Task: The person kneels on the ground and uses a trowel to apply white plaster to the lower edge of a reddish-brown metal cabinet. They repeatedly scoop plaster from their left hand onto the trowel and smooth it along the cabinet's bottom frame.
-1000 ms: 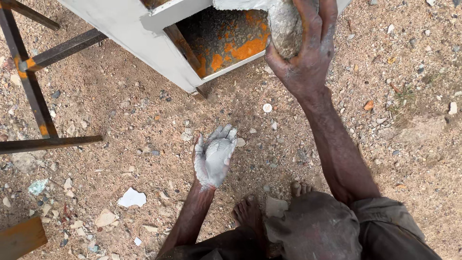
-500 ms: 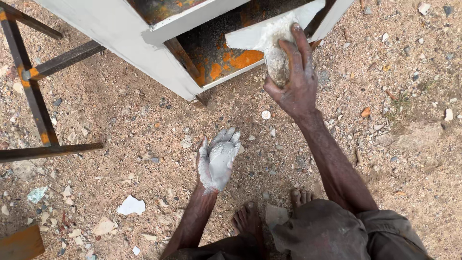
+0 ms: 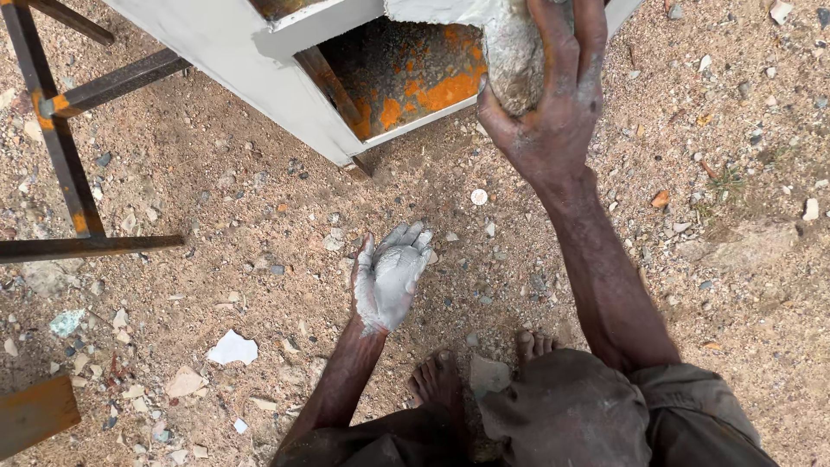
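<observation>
1. The right hand (image 3: 553, 104) is clenched around a grey stone (image 3: 512, 56), pressing it against the white edge of the metal box (image 3: 251, 60)
2. The stone sits at the top of the view, over the rusty orange inside of the box
3. The stone looks heavy, hard and rough; dust on it probably makes it slip a little
4. Best hold, by judgement: fingers wrapped over the broad back, thumb on the opposite side, as here
5. The left hand (image 3: 391, 277) is released, palm up, coated in grey powder, holding nothing, above the gravel ground (image 3: 692, 259)
6. Bare feet (image 3: 437, 380) rest below
</observation>
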A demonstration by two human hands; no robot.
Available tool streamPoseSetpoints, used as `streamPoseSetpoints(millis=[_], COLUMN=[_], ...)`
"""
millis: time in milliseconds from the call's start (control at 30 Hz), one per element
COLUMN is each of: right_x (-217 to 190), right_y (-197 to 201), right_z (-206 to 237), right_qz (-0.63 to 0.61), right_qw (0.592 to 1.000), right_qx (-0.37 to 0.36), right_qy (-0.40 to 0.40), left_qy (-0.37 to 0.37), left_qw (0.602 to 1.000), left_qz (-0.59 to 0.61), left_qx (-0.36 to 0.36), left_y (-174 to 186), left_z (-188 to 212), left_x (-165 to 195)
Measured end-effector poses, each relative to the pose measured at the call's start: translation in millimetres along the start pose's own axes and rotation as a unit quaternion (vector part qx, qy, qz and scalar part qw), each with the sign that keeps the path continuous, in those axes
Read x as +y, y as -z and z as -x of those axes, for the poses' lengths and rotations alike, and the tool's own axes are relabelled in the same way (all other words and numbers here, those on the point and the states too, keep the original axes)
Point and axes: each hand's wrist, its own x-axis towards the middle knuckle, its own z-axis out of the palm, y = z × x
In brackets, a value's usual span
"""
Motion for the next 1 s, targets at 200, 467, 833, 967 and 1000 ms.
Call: streamPoseSetpoints(millis=[200, 467, 833, 967, 1000], right_x=[15, -1, 12, 14, 14], right_y=[-13, 0, 2, -4, -4], right_z=[1, 26, 0, 0, 1], right_qz=[-0.021, 0.023, -0.007, -0.019, -0.024], right_qw=[1.000, 0.996, 1.000, 1.000, 1.000], right_qx=[0.004, -0.069, 0.003, 0.001, 0.002], right_qy=[0.013, -0.049, 0.003, 0.001, 0.001], left_qy=[0.002, 0.014, -0.011, -0.010, -0.014], left_qw=[0.998, 0.999, 0.999, 0.999, 0.999], left_qz=[-0.004, -0.011, -0.033, -0.033, -0.034], left_qx=[-0.066, -0.052, 0.003, -0.029, -0.035], left_y=[9, 8, 1, 5, 5], left_z=[-4, -8, -5, -6, -7], left_x=[1, -3, -1, 1, 2])
